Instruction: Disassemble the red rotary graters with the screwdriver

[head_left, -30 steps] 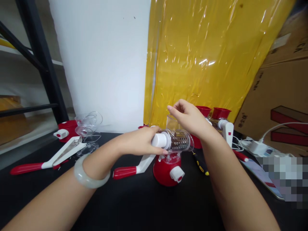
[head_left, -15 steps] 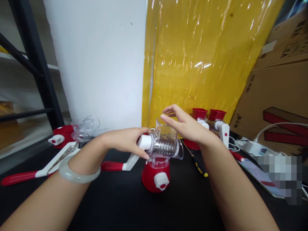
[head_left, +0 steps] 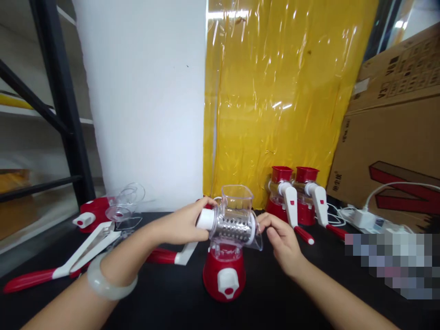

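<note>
A rotary grater with a red base (head_left: 225, 270) and a white knob stands upright on the black table (head_left: 165, 302). Its clear housing holds a perforated metal drum (head_left: 234, 229). My left hand (head_left: 185, 222) is wrapped round the white hub (head_left: 205, 219) at the drum's left end, above a white crank with a red handle (head_left: 161, 255). At the housing's right opening is my right hand (head_left: 280, 240), with its fingers curled at the clear rim by the drum's white end. Whether those fingertips grip anything is hidden.
Two assembled red graters (head_left: 307, 197) stand at the back right, near a power strip (head_left: 364, 219) and cables. To the left lie another red base (head_left: 98, 211), clear parts and white cranks (head_left: 79, 252). A cardboard box (head_left: 395, 128) is at the right.
My right hand has moved down from above the clear hopper to the housing's right end, and its fingers have curled. My left hand stays on the hub. The camera view has shifted.
</note>
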### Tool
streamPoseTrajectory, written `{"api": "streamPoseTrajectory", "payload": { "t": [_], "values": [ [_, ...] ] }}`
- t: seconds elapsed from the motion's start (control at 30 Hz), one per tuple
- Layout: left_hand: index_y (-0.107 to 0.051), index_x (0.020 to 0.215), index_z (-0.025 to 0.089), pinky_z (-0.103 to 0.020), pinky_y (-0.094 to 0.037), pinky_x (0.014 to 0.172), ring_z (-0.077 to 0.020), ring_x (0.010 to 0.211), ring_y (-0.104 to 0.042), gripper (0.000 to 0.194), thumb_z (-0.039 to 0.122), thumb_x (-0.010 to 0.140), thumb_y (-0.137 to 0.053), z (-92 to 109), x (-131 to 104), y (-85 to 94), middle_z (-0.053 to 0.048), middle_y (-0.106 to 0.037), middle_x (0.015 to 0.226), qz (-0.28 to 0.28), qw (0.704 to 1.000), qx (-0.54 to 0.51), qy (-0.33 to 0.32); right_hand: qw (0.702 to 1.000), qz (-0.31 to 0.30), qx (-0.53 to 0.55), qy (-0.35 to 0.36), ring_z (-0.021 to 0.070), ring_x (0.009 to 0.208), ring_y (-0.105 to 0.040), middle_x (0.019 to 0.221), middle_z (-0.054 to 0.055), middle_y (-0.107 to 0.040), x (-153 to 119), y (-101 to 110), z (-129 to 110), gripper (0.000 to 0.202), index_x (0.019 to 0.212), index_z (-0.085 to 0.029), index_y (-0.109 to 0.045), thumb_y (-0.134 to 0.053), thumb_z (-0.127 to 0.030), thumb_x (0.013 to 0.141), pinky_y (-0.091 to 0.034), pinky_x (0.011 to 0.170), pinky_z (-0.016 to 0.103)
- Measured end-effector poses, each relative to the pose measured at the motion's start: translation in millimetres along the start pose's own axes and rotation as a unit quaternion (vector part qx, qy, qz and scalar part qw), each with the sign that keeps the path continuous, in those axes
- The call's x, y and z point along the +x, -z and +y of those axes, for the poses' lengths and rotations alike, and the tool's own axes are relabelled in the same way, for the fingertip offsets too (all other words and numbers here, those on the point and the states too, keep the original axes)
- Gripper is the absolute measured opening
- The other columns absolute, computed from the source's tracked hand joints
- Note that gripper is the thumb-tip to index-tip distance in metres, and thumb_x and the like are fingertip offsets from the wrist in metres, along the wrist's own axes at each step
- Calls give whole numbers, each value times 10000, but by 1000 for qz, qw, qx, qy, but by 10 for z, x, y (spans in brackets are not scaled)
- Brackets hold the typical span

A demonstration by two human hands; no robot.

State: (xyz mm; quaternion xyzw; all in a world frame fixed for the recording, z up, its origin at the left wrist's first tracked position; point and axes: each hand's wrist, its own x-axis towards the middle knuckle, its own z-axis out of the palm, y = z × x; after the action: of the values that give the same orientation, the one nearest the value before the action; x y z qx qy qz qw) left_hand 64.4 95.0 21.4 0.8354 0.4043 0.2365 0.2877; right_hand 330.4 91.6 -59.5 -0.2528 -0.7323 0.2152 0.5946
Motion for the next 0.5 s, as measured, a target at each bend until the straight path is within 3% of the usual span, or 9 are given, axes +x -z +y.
{"api": "streamPoseTrajectory", "payload": {
  "t": [0.13, 0.27, 0.37, 0.5],
  "values": [
    [-440, 1254, 227, -314, -493, 839, -214, 969, -622, 524, 195, 743, -552, -205, -106, -289, -58, -636, 1129, 126, 991, -22, -35, 993, -41, 67, -86, 250, 846, -669, 892, 72, -707, -79, -127, 31, 319, 923, -219, -693, -625, -515, 824, -527, 775, 381],
    [-384, 1310, 238, -340, -474, 922, -221, 1056, -607, 499, 192, 822, -477, -344, -157, -513, -88, -583, 1252, 216, 975, -4, -46, 989, -90, 31, -115, 278, 958, -654, 986, 97, -714, -140, -182, 47, 342, 995, -211, -736, -743, -443, 743, -508, 891, 450],
    [-374, 1312, 241, -333, -445, 964, -229, 1134, -572, 519, 179, 811, -493, -371, -131, -549, -83, -562, 1293, 237, 970, 23, -57, 987, -90, -22, -132, 277, 994, -635, 998, 96, -715, -159, -207, 24, 302, 993, -225, -745, -730, -419, 763, -495, 921, 466],
    [-410, 1267, 233, -320, -440, 952, -232, 1106, -581, 512, 162, 772, -520, -372, -92, -480, -68, -598, 1230, 221, 973, 39, -63, 988, -82, -49, -121, 269, 986, -633, 987, 86, -724, -142, -220, -1, 233, 923, -224, -742, -678, -417, 809, -477, 943, 462]
  ]
}}
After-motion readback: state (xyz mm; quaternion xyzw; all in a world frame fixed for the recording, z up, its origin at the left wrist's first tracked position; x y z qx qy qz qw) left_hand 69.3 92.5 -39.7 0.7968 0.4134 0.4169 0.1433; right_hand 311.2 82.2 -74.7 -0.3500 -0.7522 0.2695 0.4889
